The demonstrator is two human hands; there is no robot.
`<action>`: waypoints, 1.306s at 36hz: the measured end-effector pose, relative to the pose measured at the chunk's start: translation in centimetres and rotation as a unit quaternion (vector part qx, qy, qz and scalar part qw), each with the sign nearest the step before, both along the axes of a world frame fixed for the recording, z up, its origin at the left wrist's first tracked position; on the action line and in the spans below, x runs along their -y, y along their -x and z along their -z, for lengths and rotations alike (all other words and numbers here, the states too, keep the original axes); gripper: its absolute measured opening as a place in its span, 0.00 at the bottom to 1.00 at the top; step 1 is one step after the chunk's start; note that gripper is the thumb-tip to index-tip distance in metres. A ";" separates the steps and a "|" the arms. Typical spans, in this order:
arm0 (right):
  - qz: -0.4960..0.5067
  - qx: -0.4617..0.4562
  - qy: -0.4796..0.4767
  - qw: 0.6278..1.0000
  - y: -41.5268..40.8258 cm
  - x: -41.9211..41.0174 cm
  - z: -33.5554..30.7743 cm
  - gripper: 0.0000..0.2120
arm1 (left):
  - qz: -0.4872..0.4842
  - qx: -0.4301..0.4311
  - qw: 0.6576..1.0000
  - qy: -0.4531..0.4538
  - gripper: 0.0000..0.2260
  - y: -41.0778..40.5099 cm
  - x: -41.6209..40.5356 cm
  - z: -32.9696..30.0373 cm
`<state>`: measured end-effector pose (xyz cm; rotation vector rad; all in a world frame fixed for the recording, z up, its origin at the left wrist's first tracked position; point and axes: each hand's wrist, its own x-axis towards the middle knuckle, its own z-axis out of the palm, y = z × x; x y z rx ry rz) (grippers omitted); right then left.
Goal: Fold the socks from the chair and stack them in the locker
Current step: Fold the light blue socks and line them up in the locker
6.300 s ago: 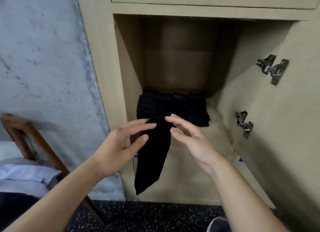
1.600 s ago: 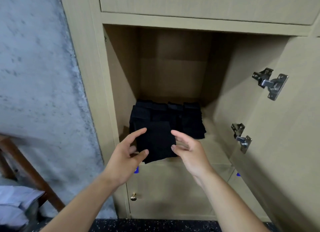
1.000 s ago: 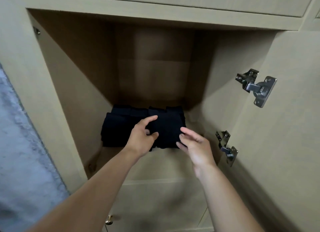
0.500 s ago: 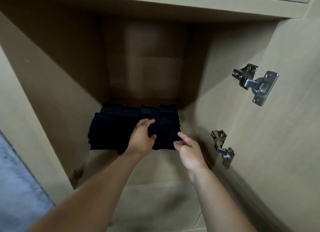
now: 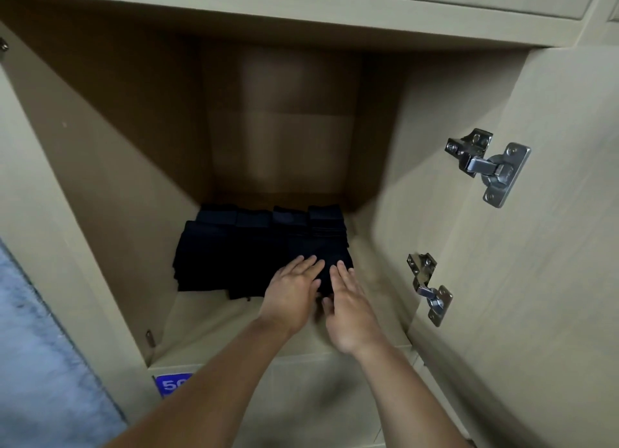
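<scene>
Several folded black socks [image 5: 234, 250] lie in rows on the floor of the open wooden locker [image 5: 100, 213]. Both my hands reach inside, side by side. My left hand [image 5: 293, 290] lies flat with straight fingers on the front right part of the sock pile. My right hand [image 5: 348, 300] rests beside it, fingers straight, fingertips on the same dark fabric. The sock under my palms is mostly hidden by them.
The locker door [image 5: 536, 280] stands open to the right, with two metal hinges [image 5: 485, 166] [image 5: 428, 288] on its inner face. A blue number label [image 5: 172, 384] sits on the locker's front edge. A grey wall [image 5: 40, 364] shows at lower left.
The folded sock went from my fingers onto the pile. My hands moved from pinching its edges to lying flat on it. The camera came closer to the locker.
</scene>
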<state>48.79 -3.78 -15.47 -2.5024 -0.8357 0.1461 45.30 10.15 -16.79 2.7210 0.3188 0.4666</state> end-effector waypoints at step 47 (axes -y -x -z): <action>-0.391 -0.156 -0.208 0.883 27.1 -11.2 -3.6 0.20 | -0.299 0.155 0.939 0.073 0.19 44.8 -2.5 -5.8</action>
